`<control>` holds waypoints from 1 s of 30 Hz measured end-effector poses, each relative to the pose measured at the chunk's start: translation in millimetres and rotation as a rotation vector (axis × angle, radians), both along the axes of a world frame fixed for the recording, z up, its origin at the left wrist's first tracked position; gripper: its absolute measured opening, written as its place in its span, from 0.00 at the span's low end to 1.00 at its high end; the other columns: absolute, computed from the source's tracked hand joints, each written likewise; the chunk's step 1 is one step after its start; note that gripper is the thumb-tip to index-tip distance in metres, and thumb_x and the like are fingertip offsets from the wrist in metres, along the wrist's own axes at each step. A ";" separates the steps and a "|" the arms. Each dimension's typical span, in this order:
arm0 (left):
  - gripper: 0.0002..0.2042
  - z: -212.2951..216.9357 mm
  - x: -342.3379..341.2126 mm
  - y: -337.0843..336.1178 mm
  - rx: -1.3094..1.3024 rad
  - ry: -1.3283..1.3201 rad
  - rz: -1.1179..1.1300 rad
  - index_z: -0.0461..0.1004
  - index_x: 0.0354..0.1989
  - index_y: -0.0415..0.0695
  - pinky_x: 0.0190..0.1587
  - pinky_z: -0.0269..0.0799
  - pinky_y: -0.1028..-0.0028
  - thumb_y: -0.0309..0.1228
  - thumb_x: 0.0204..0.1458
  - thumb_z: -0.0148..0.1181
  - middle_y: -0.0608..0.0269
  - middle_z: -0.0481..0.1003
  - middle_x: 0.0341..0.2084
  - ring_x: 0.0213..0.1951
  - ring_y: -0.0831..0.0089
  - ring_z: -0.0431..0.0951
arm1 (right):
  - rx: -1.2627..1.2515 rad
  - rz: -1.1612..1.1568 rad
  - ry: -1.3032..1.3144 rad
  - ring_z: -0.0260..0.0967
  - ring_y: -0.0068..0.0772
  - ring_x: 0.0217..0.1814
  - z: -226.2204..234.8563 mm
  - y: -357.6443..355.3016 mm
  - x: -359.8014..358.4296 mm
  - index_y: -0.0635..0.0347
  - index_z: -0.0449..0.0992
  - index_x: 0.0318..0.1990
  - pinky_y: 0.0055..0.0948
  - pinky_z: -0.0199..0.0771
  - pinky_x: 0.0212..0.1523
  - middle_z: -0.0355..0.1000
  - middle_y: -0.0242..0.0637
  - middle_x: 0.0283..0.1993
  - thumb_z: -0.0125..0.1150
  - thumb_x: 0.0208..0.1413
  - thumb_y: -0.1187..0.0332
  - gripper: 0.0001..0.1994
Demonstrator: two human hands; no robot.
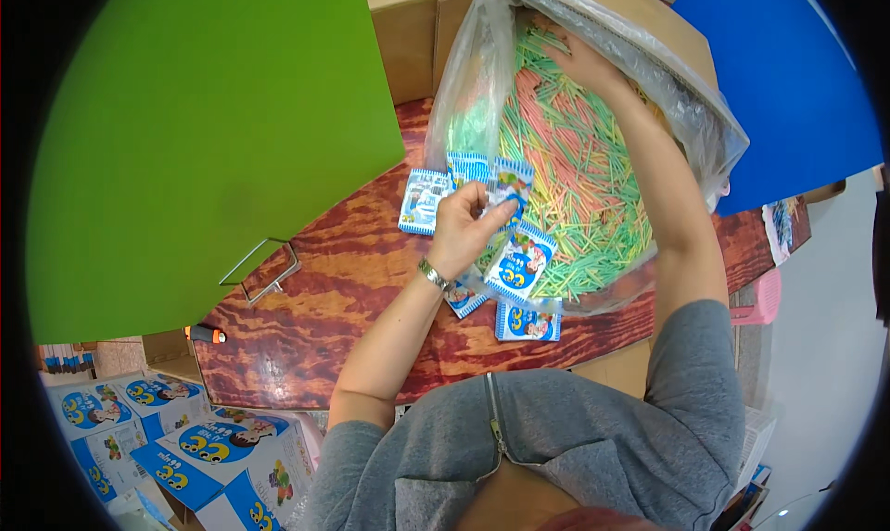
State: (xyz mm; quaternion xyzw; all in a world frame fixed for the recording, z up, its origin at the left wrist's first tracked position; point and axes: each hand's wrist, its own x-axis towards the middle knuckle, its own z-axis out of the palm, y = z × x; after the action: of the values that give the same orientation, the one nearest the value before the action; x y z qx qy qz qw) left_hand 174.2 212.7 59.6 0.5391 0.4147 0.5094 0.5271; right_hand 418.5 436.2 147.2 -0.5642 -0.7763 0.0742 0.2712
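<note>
Small blue-and-white packets lie around the near left side of a cardboard box lined with a clear plastic bag (471,63). My left hand (464,221) is closed, pinching one packet (513,181) between thumb and fingers at the bag's edge. Another packet (522,260) rests just below that hand, against the heap of thin pink, green and yellow sticks (575,160) filling the bag. My right hand (582,65) reaches to the far side of the heap, fingers stretched out over the sticks; the fingertips are partly hidden.
A large green panel (204,142) stands at the left, a blue panel (788,95) at the right. On the red wood-patterned table (343,290) are a bent metal stand (269,271) and an orange-black tool (206,335). Printed cartons (213,448) sit lower left; a pink stool (762,297) stands right.
</note>
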 end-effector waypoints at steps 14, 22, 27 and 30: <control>0.06 10.4 -16.2 -4.9 -0.022 0.049 -0.054 0.76 0.37 0.39 0.34 0.68 0.83 0.26 0.54 0.65 0.72 0.76 0.30 0.31 0.88 0.71 | 0.352 -0.311 -0.320 0.63 0.45 0.64 -2.2 42.6 -38.9 0.54 0.73 0.55 0.40 0.61 0.65 0.69 0.40 0.60 0.42 0.63 0.59 0.19; 0.11 20.5 -18.3 -16.3 0.054 0.062 0.072 0.71 0.27 0.39 0.29 0.65 0.78 0.32 0.50 0.68 0.71 0.70 0.21 0.26 0.83 0.66 | -0.091 -0.038 -0.057 0.70 0.40 0.46 17.8 -61.2 -10.5 0.61 0.68 0.56 0.34 0.70 0.47 0.71 0.41 0.47 0.50 0.65 0.58 0.18; 0.10 17.6 -9.9 -19.9 0.253 0.191 0.207 0.74 0.31 0.39 0.27 0.69 0.71 0.29 0.47 0.69 0.60 0.76 0.23 0.24 0.73 0.76 | -0.945 0.298 0.901 0.64 0.19 0.35 18.7 -152.9 -0.9 0.62 0.68 0.53 0.22 0.68 0.37 0.64 0.26 0.34 0.49 0.67 0.58 0.17; 0.10 25.8 -8.2 -23.9 0.352 0.378 0.279 0.74 0.30 0.39 0.26 0.69 0.71 0.28 0.46 0.70 0.57 0.76 0.23 0.23 0.67 0.76 | -0.991 0.409 0.725 0.65 0.20 0.38 45.5 -187.0 -12.9 0.64 0.67 0.54 0.23 0.70 0.40 0.66 0.27 0.35 0.49 0.67 0.58 0.18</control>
State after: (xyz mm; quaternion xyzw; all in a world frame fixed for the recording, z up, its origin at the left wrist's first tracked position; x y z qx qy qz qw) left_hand 165.9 188.7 85.4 0.6455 0.4806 0.5317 0.2639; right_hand 405.6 249.2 192.7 -0.4023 -0.6011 0.6597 0.2040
